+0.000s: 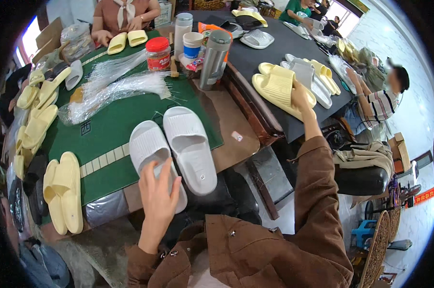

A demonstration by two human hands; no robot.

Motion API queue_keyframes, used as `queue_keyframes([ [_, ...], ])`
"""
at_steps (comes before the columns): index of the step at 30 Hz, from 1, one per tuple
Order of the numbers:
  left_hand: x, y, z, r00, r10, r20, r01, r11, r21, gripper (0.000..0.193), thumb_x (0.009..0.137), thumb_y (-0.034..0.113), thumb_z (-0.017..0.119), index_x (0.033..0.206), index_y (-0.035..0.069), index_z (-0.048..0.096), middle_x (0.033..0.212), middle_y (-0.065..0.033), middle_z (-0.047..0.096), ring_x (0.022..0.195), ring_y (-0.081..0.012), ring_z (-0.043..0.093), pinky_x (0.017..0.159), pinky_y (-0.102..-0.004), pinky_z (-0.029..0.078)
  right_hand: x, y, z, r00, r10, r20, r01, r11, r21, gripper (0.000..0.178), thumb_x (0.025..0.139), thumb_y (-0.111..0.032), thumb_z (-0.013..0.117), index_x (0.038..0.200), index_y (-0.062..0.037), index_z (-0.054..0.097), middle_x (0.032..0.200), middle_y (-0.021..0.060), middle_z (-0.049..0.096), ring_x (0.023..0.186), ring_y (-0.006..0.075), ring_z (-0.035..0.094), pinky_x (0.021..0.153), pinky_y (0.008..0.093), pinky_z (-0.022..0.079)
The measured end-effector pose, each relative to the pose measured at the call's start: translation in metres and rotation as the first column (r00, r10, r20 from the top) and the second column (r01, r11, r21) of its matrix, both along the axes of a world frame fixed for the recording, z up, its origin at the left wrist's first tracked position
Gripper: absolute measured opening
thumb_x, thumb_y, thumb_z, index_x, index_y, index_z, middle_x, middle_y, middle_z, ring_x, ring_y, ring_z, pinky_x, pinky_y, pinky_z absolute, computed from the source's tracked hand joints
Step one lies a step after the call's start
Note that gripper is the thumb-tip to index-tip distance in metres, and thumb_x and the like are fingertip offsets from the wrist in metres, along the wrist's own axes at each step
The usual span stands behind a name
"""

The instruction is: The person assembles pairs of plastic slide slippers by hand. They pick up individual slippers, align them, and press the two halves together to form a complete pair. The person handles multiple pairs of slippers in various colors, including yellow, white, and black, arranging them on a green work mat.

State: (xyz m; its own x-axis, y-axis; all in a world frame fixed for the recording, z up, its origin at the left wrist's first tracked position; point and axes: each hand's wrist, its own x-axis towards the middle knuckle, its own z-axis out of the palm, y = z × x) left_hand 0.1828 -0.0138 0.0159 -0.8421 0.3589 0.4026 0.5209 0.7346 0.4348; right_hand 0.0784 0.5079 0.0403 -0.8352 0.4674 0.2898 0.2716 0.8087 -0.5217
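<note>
A pair of light grey slide slippers lies at the table's front edge, one grey slipper (148,145) left of the other grey slipper (190,144). My left hand (157,192) is over the left one, fingers apart near the foot opening and partly covering it; whether it touches is hard to tell. Stretched far to the right, my right hand (301,100) has its fingers around a pair of yellow slippers (276,82) at the dark table. Beside that pair are grey slippers (309,77) and more yellow slippers (326,77).
Bundles of clear plastic ties (121,96) lie on the green mat (106,137). A red-lidded jar (158,54), a paper cup (192,45) and a steel flask (214,60) stand behind. Yellow slippers (63,192) line the left edge. Co-workers sit across and right.
</note>
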Motion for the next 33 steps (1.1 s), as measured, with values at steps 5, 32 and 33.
queue_keyframes([
  [5, -0.008, 0.019, -0.032, 0.999, 0.041, -0.011, -0.042, 0.988, -0.148, 0.059, 0.084, 0.029, 0.067, 0.137, 0.014, 0.048, 0.129, -0.0281, 0.042, 0.118, -0.0469, 0.044, 0.100, -0.0592, 0.031, 0.000, 0.023, -0.001, 0.997, -0.033, 0.066, 0.021, 0.984, 0.176, 0.035, 0.087, -0.015, 0.055, 0.118, -0.0006, 0.060, 0.100, 0.0166, 0.068, 0.088, 0.0198, 0.062, 0.079, 0.0312, 0.048],
  [32, -0.054, -0.125, -0.055, 0.939, 0.335, -0.073, -0.341, 0.935, -0.096, 0.039, 0.084, 0.009, 0.053, 0.123, 0.001, 0.054, 0.107, -0.0218, 0.053, 0.099, -0.0376, 0.054, 0.099, -0.0572, 0.035, 0.046, -0.345, -0.041, 0.872, 0.487, -0.054, -0.490, 0.865, -0.108, 0.028, 0.080, -0.012, 0.069, 0.069, 0.0097, 0.056, 0.065, 0.0199, 0.056, 0.057, 0.0278, 0.052, 0.057, 0.0399, 0.041],
  [33, -0.056, -0.131, -0.056, 0.946, 0.318, -0.062, -0.322, 0.942, -0.095, 0.041, 0.085, 0.008, 0.053, 0.125, 0.003, 0.053, 0.108, -0.0221, 0.052, 0.101, -0.0388, 0.053, 0.100, -0.0563, 0.034, 0.044, -0.352, -0.044, 0.862, 0.504, -0.061, -0.507, 0.857, -0.094, 0.029, 0.081, -0.013, 0.069, 0.069, 0.0100, 0.056, 0.064, 0.0200, 0.056, 0.057, 0.0280, 0.053, 0.058, 0.0402, 0.043],
])
